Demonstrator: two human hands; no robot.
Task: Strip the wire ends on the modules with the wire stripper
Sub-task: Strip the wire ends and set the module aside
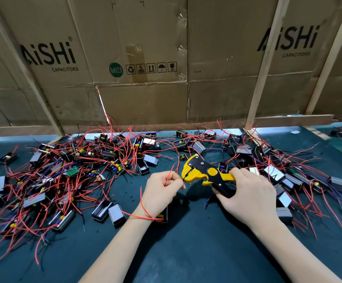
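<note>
My right hand (249, 193) grips the handles of a yellow and black wire stripper (205, 173), its jaws pointing left. My left hand (162, 192) pinches thin wires, one red wire (173, 169) looping up from the fingers and a dark end reaching into the stripper's jaws. A black module (163, 216) hangs or lies just under my left wrist, mostly hidden, with a red wire (139, 216) curving across the wrist.
Heaps of black and silver modules with red wires lie on the dark green mat, a big pile at the left (49, 180) and another at the right (288, 170). Flattened cardboard boxes (145, 58) on wooden slats (262, 78) wall off the back.
</note>
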